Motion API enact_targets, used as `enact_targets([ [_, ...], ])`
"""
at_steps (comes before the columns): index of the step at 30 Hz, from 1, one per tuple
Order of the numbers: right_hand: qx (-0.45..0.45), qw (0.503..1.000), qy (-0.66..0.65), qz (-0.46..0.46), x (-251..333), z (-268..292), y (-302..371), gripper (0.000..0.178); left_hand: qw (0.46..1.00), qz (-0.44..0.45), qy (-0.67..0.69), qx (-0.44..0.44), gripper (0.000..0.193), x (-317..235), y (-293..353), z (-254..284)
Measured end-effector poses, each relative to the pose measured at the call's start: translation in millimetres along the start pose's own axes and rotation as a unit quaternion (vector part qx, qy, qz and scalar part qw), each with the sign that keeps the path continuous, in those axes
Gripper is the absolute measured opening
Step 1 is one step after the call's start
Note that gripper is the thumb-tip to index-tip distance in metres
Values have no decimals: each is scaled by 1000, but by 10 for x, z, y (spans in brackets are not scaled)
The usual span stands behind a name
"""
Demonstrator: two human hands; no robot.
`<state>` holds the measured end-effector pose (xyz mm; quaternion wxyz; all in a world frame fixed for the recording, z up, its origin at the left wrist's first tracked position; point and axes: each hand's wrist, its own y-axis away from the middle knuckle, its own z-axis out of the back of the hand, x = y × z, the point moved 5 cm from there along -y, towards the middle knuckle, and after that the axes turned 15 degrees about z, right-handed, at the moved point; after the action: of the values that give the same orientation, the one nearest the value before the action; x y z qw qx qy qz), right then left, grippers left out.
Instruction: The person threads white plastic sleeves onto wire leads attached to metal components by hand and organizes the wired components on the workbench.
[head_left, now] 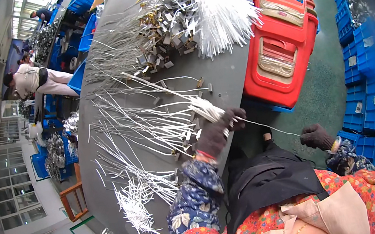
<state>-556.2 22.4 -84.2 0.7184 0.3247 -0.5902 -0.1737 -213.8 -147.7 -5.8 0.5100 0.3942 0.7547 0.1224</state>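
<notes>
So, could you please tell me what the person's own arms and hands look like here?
Both hands wear dark knitted gloves: the left hand has a red band at the cuff, the right hand a pale cuff edge. Each forearm has a dark blue sleeve cover with a pale floral print. Higher up the sleeves are of red-orange flowered cloth. A black apron lies between the arms.

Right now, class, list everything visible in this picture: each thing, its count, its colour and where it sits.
Table: one, grey, centre.
White wires: many, spread across the table.
Wire bundle: one large, white, table's far end.
Metal clips: a heap, silver and brass, beside that bundle.
Red crates: a stack, right of the table.
Blue crates: many, far right.
Other workers: a few, upper left.
Left hand: dark glove, gripping a wire bunch.
Right hand: dark glove, pulling one wire.
</notes>
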Motion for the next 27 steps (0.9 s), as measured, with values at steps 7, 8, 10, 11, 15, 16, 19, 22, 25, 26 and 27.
enact_targets([
  [7,96,980,150,93,507,-448,-490,21,900,-272,169,-296,24,-259,832,850],
  [8,111,975,108,161,747,-631,-589,22,866,-280,165,-380,23,-233,929,918],
  [10,144,952,95,251,1227,-1067,-819,31,860,-106,11,-499,21,0,879,866],
  [11,164,938,-2,306,1472,-1340,-889,41,796,-177,-146,-561,30,-3,858,739],
  [15,226,879,153,392,2013,-2098,-1139,59,887,-39,14,-459,39,416,741,987],
  [16,244,828,170,475,2121,-2144,-1138,58,883,-38,12,-468,35,335,849,1203],
  [19,24,745,418,519,2348,-1989,-1605,46,875,-8,-53,-481,26,159,1113,1681],
  [22,74,809,415,410,2411,-1848,-2216,33,885,-28,50,-462,27,163,1146,1766],
  [25,60,903,28,424,2596,-1740,-2281,19,907,-148,186,-348,36,167,882,1400],
  [26,60,934,-43,350,2578,-1693,-2237,19,906,-149,226,-326,39,123,762,1310],
  [27,92,929,-125,336,2613,-1726,-2130,21,914,-145,248,-286,40,124,630,1153],
])
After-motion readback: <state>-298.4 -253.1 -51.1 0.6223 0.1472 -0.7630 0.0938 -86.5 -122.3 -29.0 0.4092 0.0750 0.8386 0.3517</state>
